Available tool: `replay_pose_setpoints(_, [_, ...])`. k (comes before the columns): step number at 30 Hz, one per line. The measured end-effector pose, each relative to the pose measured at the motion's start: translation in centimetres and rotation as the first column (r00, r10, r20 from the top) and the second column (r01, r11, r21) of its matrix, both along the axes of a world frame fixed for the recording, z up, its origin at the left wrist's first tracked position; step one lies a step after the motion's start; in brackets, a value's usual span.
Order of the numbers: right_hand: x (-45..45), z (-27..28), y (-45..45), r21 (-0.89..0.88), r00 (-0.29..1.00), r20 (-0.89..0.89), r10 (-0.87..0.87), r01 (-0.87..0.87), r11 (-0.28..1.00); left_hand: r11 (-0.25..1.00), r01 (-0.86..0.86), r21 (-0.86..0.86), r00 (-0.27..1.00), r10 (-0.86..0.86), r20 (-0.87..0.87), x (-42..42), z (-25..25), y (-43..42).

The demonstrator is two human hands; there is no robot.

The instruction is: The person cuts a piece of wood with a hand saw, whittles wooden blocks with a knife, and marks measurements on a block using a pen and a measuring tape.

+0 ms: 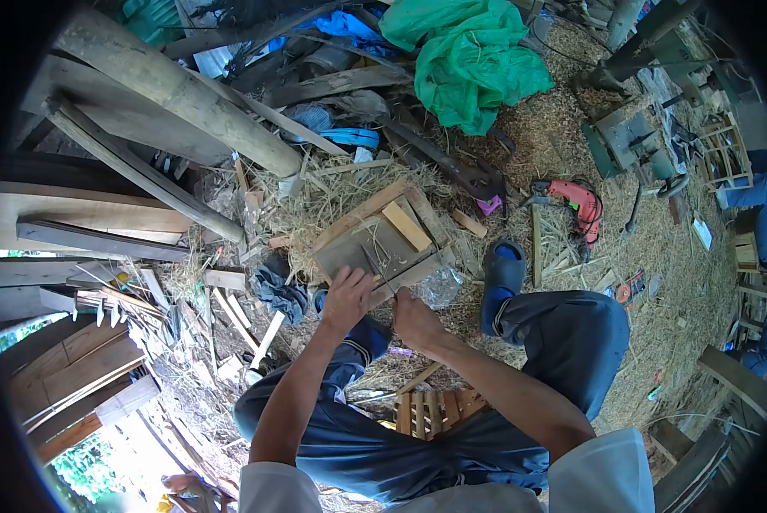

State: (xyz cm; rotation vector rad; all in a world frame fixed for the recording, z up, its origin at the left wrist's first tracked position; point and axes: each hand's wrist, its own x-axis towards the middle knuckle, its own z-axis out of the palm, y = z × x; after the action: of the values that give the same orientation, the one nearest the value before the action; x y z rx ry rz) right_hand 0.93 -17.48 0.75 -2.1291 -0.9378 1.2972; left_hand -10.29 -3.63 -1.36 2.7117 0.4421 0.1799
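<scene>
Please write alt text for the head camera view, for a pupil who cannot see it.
A person's left hand and right hand are close together at the near edge of a tray-like wooden piece bearing a pale wood block. A red power tool lies to the right on shaving-strewn ground; crumpled green plastic lies farther off.

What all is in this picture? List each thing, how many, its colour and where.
Wooden frame: one, brown-grey, centre
Wooden block: one, tan, on the frame
Clear plastic: one piece, colourless, beside the frame
Power drill: one, red, right of centre
Plastic sheet: one, green, top
Cloth: one, dark, left of the frame
Planks: several, brown and grey, left
Shavings: uncountable, tan, ground
Small scraps: too many to tell apart
Clog: one clearly visible, blue, right foot
Trousers: one pair, dark blue, legs
Left hand: one, bare, on the frame
Right hand: one, bare, at the frame's near edge
</scene>
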Motion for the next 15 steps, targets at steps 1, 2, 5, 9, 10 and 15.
replay_pose_setpoints(1, [-0.1, -0.3, 0.1, 0.002, 1.0, -0.006, 0.001, -0.001, 1.0, 1.0, -0.007, -0.001, 1.0, 0.007, 0.001, 0.1, 0.0, 0.0])
replay_pose_setpoints(2, [-0.2, -0.6, 0.3, 0.005, 1.0, -0.012, 0.002, -0.002, 1.0, 1.0, -0.003, -0.002, 1.0, 0.003, -0.018, 0.2, 0.2, 0.0])
replay_pose_setpoints(5, [0.0, -0.1, 0.9, -0.084, 0.999, -0.026, 0.026, -0.028, 0.996, 1.0, 0.019, -0.003, 0.998, -0.02, -0.061, 0.0, 0.1, 0.6])
replay_pose_setpoints(9, [-0.1, -0.2, 1.4, -0.125, 0.999, -0.033, 0.026, -0.03, 0.992, 0.999, 0.033, 0.001, 0.997, -0.033, -0.063, -0.3, -0.6, 0.5])
replay_pose_setpoints(10, [-0.1, -0.2, 1.6, -0.136, 0.999, -0.025, 0.022, -0.025, 0.99, 0.999, 0.032, -0.001, 0.998, -0.032, -0.062, -0.3, -0.7, 0.6])
replay_pose_setpoints(15, [-0.4, -0.4, 2.2, -0.142, 1.0, -0.02, 0.01, -0.013, 0.99, 0.998, 0.05, -0.021, 0.996, -0.052, -0.067, -0.5, -1.1, 0.8])
